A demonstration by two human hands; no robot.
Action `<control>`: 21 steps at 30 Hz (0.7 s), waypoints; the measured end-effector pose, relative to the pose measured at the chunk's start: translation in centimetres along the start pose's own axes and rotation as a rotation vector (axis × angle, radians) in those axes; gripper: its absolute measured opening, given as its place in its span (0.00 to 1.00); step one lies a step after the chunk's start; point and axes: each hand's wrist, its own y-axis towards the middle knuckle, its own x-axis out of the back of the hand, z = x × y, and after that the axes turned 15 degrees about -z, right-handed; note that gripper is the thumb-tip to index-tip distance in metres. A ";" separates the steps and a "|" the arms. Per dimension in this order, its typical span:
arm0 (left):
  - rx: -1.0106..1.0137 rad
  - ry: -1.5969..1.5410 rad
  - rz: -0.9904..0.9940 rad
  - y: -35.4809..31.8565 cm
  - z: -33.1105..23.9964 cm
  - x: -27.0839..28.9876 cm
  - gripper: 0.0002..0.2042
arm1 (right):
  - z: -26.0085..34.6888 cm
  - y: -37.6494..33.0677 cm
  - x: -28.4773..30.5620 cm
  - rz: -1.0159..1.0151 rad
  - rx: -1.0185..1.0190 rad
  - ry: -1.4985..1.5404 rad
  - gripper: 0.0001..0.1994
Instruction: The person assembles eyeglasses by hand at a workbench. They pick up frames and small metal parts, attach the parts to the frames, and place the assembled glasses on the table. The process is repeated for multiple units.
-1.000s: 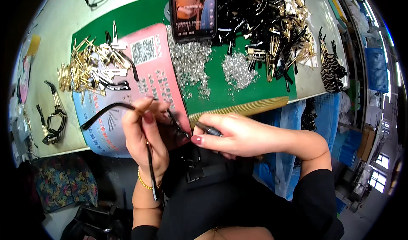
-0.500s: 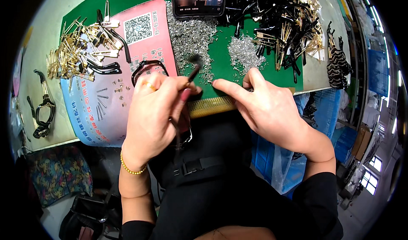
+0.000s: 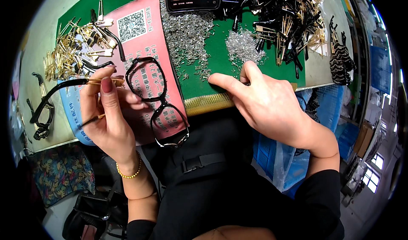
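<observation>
My left hand (image 3: 111, 112) is raised over the left part of the bench, closed on a pair of eyeglasses (image 3: 163, 99). Its fingers and thumb hold the gold part of a temple, whose black end reaches out to the left. The glossy black frame front hangs to the right of the hand, tilted, over a pink and blue printed sheet (image 3: 123, 15). My right hand (image 3: 270, 100) rests at the near edge of the green mat (image 3: 219, 49), one digit pointing left beside loose silver screws (image 3: 189, 38). Its other fingers curl under; anything inside is hidden.
Gold and black temples (image 3: 70, 49) lie heaped at the left, more black and gold temples (image 3: 282, 23) at the right. A smaller pile of silver pieces (image 3: 244, 46) lies between. A phone (image 3: 193, 0) stands at the back. Another eyeglass frame (image 3: 42, 117) lies far left.
My left hand has moved left and turned over, swinging the eyeglasses away from my right hand so the frame front shows. My right hand has hardly moved.
</observation>
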 end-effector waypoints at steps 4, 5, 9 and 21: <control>-0.004 -0.030 0.017 0.5 0.6 0.3 0.14 | -0.1 0.0 -0.2 -0.004 0.010 0.013 0.25; 0.000 -0.029 0.023 0.6 0.6 0.2 0.14 | -0.2 0.0 -0.2 -0.006 0.018 0.024 0.26; 0.028 -0.052 0.055 1.4 0.7 -0.3 0.12 | 0.0 0.2 0.1 0.005 0.039 0.003 0.29; 0.170 0.160 0.379 0.0 -0.2 -0.1 0.06 | 1.9 1.8 0.1 0.118 0.126 0.188 0.32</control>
